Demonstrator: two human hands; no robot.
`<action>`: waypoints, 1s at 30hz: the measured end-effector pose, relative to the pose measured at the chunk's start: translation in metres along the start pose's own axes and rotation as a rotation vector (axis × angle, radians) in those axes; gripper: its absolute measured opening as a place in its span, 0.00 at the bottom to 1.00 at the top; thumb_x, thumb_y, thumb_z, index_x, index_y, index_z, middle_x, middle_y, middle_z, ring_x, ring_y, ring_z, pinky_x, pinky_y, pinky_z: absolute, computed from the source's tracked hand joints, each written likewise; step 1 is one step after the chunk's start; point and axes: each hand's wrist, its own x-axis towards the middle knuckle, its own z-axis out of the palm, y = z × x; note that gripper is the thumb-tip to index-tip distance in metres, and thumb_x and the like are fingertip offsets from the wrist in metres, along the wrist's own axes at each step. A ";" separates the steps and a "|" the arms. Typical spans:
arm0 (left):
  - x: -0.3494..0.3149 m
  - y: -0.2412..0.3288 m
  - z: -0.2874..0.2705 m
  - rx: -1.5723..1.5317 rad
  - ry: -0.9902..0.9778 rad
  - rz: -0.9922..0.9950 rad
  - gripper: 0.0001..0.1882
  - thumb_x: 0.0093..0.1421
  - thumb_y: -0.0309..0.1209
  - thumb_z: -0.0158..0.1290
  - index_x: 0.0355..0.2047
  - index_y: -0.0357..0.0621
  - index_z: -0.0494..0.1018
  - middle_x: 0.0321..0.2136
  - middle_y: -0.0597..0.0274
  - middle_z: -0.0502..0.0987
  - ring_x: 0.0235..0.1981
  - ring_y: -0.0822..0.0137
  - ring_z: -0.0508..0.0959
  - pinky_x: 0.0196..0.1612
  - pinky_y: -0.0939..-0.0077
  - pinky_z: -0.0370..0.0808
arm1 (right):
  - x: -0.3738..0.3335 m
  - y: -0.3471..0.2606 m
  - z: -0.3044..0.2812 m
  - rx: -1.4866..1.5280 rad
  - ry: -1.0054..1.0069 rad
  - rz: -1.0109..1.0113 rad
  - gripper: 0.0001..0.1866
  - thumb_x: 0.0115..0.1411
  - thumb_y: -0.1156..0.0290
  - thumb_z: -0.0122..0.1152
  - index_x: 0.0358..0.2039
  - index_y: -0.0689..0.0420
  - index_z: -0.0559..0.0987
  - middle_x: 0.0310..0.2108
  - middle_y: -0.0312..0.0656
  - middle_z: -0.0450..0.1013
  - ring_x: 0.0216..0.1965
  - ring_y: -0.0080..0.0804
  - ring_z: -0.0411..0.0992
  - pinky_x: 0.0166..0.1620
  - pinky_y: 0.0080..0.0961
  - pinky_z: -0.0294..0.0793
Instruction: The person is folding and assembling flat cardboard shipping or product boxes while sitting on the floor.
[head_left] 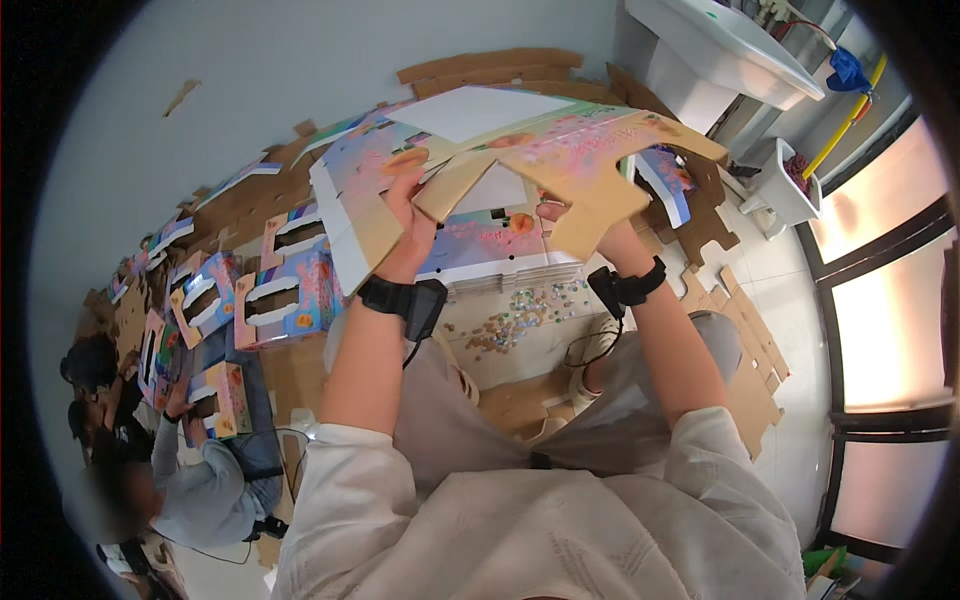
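Observation:
Both my hands hold a large flat die-cut cardboard box blank [600, 145], printed pink, purple and green, with a plain white panel and bare brown flaps. My left hand [408, 215] is closed on its near left part, beside a brown flap. My right hand [622, 243] is at the near right, partly covered by a brown flap; some of its fingers show through a gap and seem curled around the cardboard. Beneath lies another printed blank [470, 248], resting on a low clear plastic support [515, 280] between my knees.
Folded printed carton boxes [290, 300] with handle cut-outs stand at the left, near a seated person [205, 490] handling another box. Colourful small round bits [520, 320] are scattered on the floor. Cardboard scraps [735, 345] lie to the right. A white sink [725, 45] and mop bucket [785, 190] are at the far right.

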 end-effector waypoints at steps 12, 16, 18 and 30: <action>-0.069 -0.018 0.060 0.528 -0.026 0.065 0.16 0.72 0.29 0.54 0.55 0.35 0.69 0.58 0.44 0.72 0.59 0.53 0.76 0.56 0.61 0.78 | -0.020 -0.029 0.058 0.670 0.056 0.285 0.36 0.66 0.62 0.73 0.69 0.55 0.66 0.61 0.42 0.72 0.59 0.33 0.75 0.59 0.37 0.78; -0.096 -0.008 0.079 0.632 -0.257 -0.187 0.21 0.68 0.34 0.59 0.55 0.36 0.69 0.50 0.40 0.75 0.55 0.50 0.77 0.47 0.56 0.77 | -0.026 -0.015 0.068 0.646 0.253 0.588 0.32 0.73 0.48 0.61 0.66 0.58 0.70 0.57 0.40 0.75 0.55 0.30 0.75 0.56 0.34 0.77; -0.114 -0.014 0.087 0.623 -0.262 -0.156 0.22 0.68 0.35 0.59 0.56 0.36 0.68 0.49 0.41 0.76 0.53 0.50 0.79 0.47 0.57 0.77 | -0.026 -0.011 0.064 0.792 0.423 0.706 0.29 0.74 0.51 0.61 0.63 0.60 0.71 0.55 0.40 0.75 0.53 0.31 0.76 0.55 0.33 0.77; -0.149 -0.039 0.094 -0.368 -0.110 -0.879 0.23 0.76 0.48 0.46 0.58 0.42 0.71 0.48 0.57 0.81 0.43 0.62 0.84 0.45 0.67 0.80 | -0.025 -0.018 0.064 0.424 0.325 0.417 0.13 0.69 0.73 0.64 0.53 0.55 0.78 0.47 0.37 0.76 0.49 0.31 0.75 0.50 0.33 0.79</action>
